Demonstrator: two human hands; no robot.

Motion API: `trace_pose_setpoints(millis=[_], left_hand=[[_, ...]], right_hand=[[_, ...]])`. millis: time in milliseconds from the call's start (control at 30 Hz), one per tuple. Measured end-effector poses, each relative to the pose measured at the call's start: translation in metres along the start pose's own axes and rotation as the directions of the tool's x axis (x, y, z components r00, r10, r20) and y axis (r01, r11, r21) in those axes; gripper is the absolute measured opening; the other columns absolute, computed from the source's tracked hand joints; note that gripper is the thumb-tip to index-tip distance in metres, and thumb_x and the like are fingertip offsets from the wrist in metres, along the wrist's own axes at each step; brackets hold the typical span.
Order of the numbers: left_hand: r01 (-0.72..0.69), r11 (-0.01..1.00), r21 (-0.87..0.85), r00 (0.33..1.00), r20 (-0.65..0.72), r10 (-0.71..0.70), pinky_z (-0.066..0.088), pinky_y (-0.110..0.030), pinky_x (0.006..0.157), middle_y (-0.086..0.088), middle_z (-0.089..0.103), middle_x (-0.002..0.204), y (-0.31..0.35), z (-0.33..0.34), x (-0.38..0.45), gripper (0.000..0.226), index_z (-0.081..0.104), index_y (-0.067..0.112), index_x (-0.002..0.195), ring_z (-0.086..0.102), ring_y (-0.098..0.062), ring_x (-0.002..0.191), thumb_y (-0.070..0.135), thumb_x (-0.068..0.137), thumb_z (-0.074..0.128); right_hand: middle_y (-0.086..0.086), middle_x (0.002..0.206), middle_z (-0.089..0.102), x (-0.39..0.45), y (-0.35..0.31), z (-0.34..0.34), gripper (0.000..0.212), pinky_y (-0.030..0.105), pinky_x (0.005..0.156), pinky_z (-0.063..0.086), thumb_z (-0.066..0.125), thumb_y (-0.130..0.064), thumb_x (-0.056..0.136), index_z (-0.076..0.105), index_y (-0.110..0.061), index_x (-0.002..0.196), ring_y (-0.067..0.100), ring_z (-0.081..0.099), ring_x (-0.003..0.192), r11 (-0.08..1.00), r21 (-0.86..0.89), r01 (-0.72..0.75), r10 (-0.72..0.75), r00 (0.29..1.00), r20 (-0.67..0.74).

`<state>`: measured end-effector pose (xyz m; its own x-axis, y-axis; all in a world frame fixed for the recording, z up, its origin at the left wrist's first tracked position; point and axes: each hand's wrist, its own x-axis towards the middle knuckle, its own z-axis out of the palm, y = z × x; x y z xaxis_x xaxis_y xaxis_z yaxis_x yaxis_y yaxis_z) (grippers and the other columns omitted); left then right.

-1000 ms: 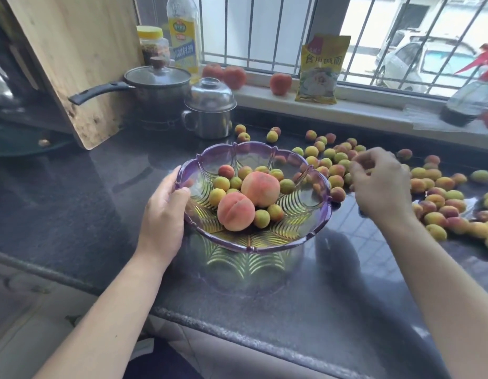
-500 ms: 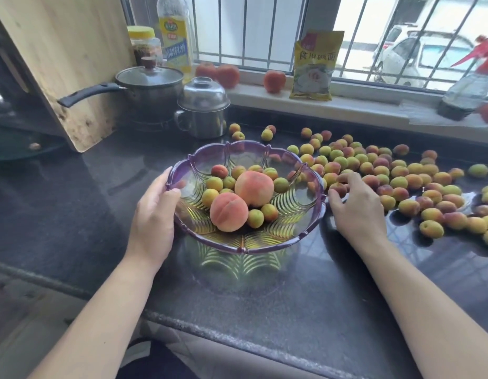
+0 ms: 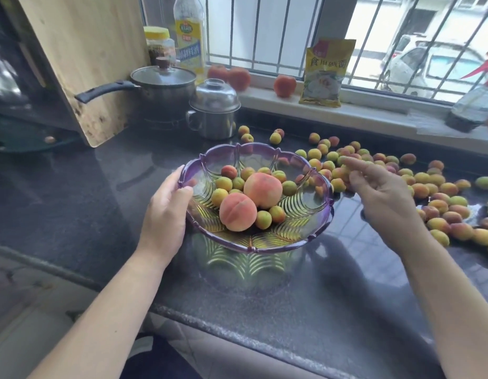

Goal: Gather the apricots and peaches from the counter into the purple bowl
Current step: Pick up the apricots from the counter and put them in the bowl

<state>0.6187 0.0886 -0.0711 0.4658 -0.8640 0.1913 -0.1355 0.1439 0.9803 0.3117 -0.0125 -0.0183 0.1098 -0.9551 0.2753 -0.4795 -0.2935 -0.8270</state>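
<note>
Holding the purple bowl (image 3: 264, 243) by its left rim is the left hand (image 3: 166, 212), thumb hooked over the scalloped edge. The right hand (image 3: 379, 192) floats just off the bowl's right rim with fingers loosely curled, index poking out; can't really tell if there's an apricot tucked in there or nothing at all.

What matters next: the loose apricots (image 3: 434, 187) are all spread to the right of the bowl and toward the window, so the right hand is way closer, basically hanging over the near edge of the pile. They're round, so no axis to line up.

Bowl looks like ribbed see-through plastic or glass with two fuzzy peaches (image 3: 248, 201) and a dozen or so small apricots inside. The counter (image 3: 319, 283) is dark, speckled and glossy.
</note>
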Motion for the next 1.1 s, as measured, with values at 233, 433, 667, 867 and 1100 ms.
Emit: trace_pose_setpoints(millis=[233,433,667,867,1100], left_hand=[[0.006,1.000,0.013,1.000,-0.013,-0.006,0.054,-0.038,0.108,0.019,0.074,0.123,-0.004,-0.001,0.003,0.044,0.067,0.040,0.132,0.067,-0.004,0.121,0.036,0.093,0.046],[0.015,0.999,0.029,1.000,-0.012,-0.014,0.053,-0.036,0.108,0.019,0.074,0.123,-0.003,-0.002,0.002,0.043,0.066,0.042,0.131,0.067,-0.003,0.120,0.037,0.092,0.047],[0.019,0.999,0.037,1.000,-0.004,-0.019,0.051,-0.039,0.111,0.018,0.074,0.126,-0.004,-0.002,0.002,0.048,0.066,0.038,0.136,0.065,-0.004,0.123,0.037,0.092,0.047],[0.028,0.999,0.033,1.000,-0.010,-0.027,0.050,-0.043,0.114,0.017,0.073,0.128,-0.006,-0.003,0.004,0.052,0.065,0.036,0.140,0.064,-0.003,0.125,0.038,0.091,0.048],[0.001,1.000,0.022,1.000,0.005,-0.002,0.053,-0.036,0.107,0.020,0.075,0.121,-0.004,-0.002,0.003,0.038,0.068,0.049,0.121,0.067,-0.002,0.120,0.036,0.093,0.047]], right_hand=[[-0.013,0.093,0.063,0.016,-0.061,0.022,0.023,0.026,0.076,0.052,0.069,-0.019,0.090,0.057,-0.030,0.106,0.010,0.059,0.088,0.728,-0.547,0.412,-0.063,0.835,0.546],[-0.005,0.090,0.051,0.022,-0.069,0.042,0.016,0.021,0.056,0.033,0.061,-0.011,0.092,0.048,-0.019,0.091,0.017,0.047,0.085,0.404,-0.672,0.621,0.042,0.721,0.692],[0.000,0.107,0.056,0.030,-0.067,0.053,0.017,0.016,0.054,0.031,0.064,-0.012,0.094,0.060,-0.017,0.110,0.014,0.049,0.090,0.333,-0.629,0.702,0.019,0.662,0.749],[-0.001,0.097,0.056,0.037,-0.065,0.052,0.013,0.020,0.052,0.033,0.063,-0.005,0.091,0.058,-0.016,0.096,0.013,0.052,0.078,0.323,-0.692,0.646,-0.038,0.739,0.672],[0.000,0.083,0.063,0.038,-0.064,0.053,0.006,0.023,0.052,0.039,0.063,-0.015,0.092,0.065,-0.015,0.086,0.018,0.060,0.072,0.277,-0.672,0.687,0.015,0.697,0.717]])
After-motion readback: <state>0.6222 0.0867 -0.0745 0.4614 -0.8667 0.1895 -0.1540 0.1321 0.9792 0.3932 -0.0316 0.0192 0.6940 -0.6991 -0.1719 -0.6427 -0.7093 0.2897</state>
